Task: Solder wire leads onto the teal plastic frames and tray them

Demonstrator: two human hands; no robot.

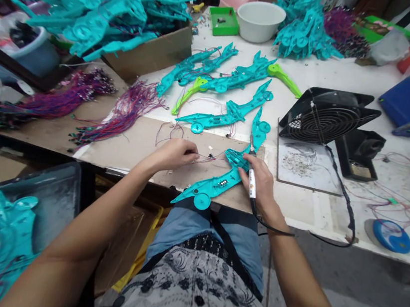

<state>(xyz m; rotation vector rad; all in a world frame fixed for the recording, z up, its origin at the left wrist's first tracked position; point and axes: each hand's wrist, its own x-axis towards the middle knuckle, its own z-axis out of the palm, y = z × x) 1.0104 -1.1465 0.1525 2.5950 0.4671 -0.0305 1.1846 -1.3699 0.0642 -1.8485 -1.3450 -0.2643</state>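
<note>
A long teal plastic toy part lies at the near edge of the workbench, its round end hanging over the edge. My right hand rests on it and grips a soldering iron like a pen, tip pointing away, its black cord trailing right. My left hand pinches thin wires that run to the part. Several more teal parts lie beyond, two with lime-green pieces.
A black fan and a black stand sit right. A blue solder spool lies near the right edge. Bundles of purple and red wires lie left. A white bowl and a green tray stand at the back. A bin with teal parts sits low left.
</note>
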